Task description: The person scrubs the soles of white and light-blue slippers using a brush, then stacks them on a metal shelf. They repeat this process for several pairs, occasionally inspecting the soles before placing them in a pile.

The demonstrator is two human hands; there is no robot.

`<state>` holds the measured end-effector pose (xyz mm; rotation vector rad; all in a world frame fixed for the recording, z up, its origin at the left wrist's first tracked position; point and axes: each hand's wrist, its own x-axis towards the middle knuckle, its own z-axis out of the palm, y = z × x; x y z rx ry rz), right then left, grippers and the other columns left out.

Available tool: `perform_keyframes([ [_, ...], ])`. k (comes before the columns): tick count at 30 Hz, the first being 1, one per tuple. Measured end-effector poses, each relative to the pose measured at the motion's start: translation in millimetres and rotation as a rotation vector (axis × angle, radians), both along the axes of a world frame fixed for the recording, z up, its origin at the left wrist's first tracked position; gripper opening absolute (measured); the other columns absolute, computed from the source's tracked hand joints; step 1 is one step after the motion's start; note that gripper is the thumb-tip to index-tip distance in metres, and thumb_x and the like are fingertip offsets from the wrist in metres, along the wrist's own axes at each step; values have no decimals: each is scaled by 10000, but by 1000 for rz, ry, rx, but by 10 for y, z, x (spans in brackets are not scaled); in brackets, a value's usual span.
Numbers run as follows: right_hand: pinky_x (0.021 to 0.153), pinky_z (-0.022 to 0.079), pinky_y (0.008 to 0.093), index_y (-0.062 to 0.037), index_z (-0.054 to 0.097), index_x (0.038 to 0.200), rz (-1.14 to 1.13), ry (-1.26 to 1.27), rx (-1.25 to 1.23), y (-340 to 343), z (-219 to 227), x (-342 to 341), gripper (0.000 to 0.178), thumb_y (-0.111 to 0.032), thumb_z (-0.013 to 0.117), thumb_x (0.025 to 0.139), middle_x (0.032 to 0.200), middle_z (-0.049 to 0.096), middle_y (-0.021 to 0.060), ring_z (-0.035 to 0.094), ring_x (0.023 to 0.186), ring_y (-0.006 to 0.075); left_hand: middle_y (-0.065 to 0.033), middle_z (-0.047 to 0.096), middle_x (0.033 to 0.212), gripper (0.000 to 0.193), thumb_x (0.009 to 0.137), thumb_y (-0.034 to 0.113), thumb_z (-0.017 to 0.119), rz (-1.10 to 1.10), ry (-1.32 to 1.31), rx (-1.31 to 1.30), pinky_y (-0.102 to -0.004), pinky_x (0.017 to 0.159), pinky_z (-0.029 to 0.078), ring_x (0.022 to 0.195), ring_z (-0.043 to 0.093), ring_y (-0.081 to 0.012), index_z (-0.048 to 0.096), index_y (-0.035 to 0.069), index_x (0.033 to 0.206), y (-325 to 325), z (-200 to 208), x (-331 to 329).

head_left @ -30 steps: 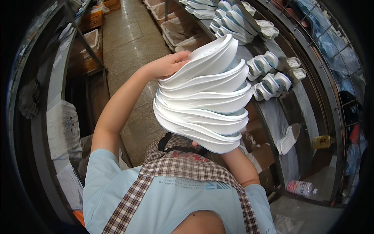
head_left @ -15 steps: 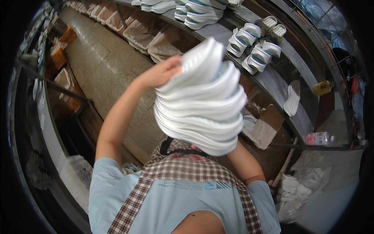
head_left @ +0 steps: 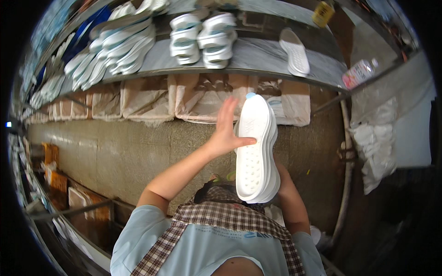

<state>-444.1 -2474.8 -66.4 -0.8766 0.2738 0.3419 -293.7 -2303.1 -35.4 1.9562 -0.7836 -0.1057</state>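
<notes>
A stack of white shoe soles [head_left: 254,152] is held upright before my chest, with the dimpled inner face of the top one towards me. My left hand [head_left: 226,133] is at its left side, fingers stretched out and apart from the soles, thumb lying over the top sole's edge. My right hand [head_left: 284,183] bears the stack from behind at its lower right; its fingers are hidden by the soles. A bit of light blue [head_left: 250,96] shows at the stack's upper tip.
Ahead runs a grey shelf [head_left: 159,57] with several piles of white-and-blue soles [head_left: 218,39], a single sole [head_left: 294,53] and a pink-labelled bottle [head_left: 359,73]. Lined bins [head_left: 198,99] stand beneath it. Plastic bags [head_left: 375,147] hang at right; an orange crate [head_left: 56,177] is at left.
My view has turned to face the shelf. The stack has gone from lying crosswise and blurred to upright, and my left hand has slid from its top end to its side, fingers spreading.
</notes>
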Motion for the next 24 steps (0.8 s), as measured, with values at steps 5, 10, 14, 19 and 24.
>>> perform_keyframes([
  [5, 962, 426, 368, -17, 282, 1400, -244, -7, -106, -618, -499, -155, 820, -516, 593, 829, 1351, 418, 177, 453, 1209, 282, -275, 154, 1469, 1106, 764, 412, 735, -104, 962, -315, -437, 1090, 250, 1360, 212, -365, -42, 36, 1457, -899, -272, -40],
  [10, 1077, 271, 402, -34, 154, 1449, -363, -64, -370, -1048, -1148, -120, 1135, -718, 624, 675, 1449, 276, 171, 285, 1330, 301, -190, 293, 1426, 852, 894, 449, 564, -286, 1298, -330, -373, 1014, 379, 1274, 375, -278, 71, 46, 1460, -1463, -600, 6],
  [14, 1089, 234, 439, -51, 153, 1449, -454, -185, -213, -1183, -1415, -147, 1131, -677, 666, 659, 1461, 239, 161, 252, 1339, 303, -140, 471, 1271, 685, 935, 479, 467, -246, 1475, -593, -343, 941, 453, 1146, 499, -219, 271, 6, 1390, -1588, -929, -69],
  [19, 1103, 187, 443, -52, 165, 1453, -530, -244, -90, -1173, -1729, 86, 985, -566, 631, 754, 1451, 247, 163, 238, 1345, 297, -124, 566, 1157, 505, 921, 352, 551, -45, 1727, -159, -313, 859, 499, 1003, 584, -199, 464, -1, 1271, -1681, -1426, -343],
  [24, 1108, 174, 443, 7, 185, 1440, -606, -25, -499, -1364, -1526, 148, 843, -344, 611, 802, 1457, 211, 212, 186, 1358, 349, -143, 551, 1195, 534, 915, 371, 542, -1, 1817, -130, -333, 904, 465, 1052, 560, -231, 445, 6, 1293, -1741, -1833, 11],
])
